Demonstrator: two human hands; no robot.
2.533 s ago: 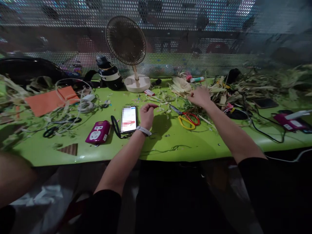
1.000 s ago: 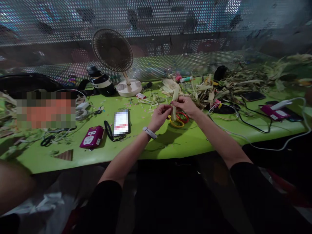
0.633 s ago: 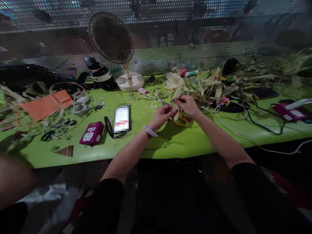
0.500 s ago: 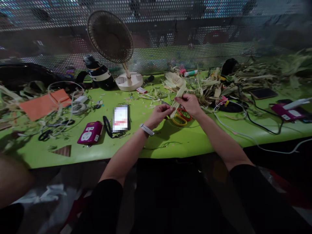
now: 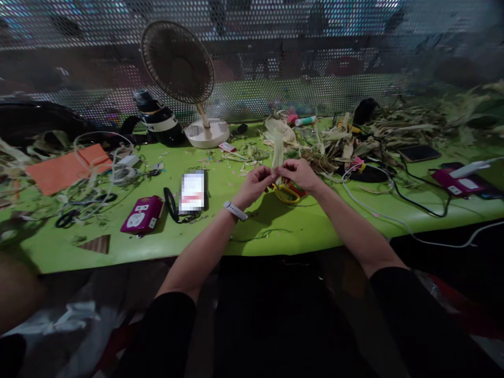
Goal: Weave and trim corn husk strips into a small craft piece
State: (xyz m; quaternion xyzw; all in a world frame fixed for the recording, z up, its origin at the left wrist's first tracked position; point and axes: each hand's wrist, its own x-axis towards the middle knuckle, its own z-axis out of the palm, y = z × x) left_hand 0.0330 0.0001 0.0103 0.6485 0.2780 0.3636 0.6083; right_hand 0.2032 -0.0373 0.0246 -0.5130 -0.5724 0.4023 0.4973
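A pale strip of corn husk [image 5: 277, 151] stands upright between my two hands above the green table. My left hand [image 5: 258, 181] pinches its lower end, thumb against fingers. From the other side my right hand [image 5: 299, 173] also grips that lower end, and the fingertips of both hands meet there. Scissors with yellow handles [image 5: 287, 195] lie on the table just below my hands, partly covered by them. Something red beside the yellow handles is mostly hidden. Behind the strip rests a wider, cup-shaped piece of husk [image 5: 289, 134].
Dried husks [image 5: 342, 142] are heaped at the back right, near a dark phone [image 5: 419, 153] and cables. A fan [image 5: 207, 132], a black bottle [image 5: 161, 123], a magenta box [image 5: 142, 215] and a lanyard card holder [image 5: 192, 193] stand or lie leftward. Another person's arm [image 5: 18, 291] shows at the left edge.
The husk strip has turned from leaning right to nearly upright. My right hand has moved left and down along it, so my fingertips now meet at its lower end.
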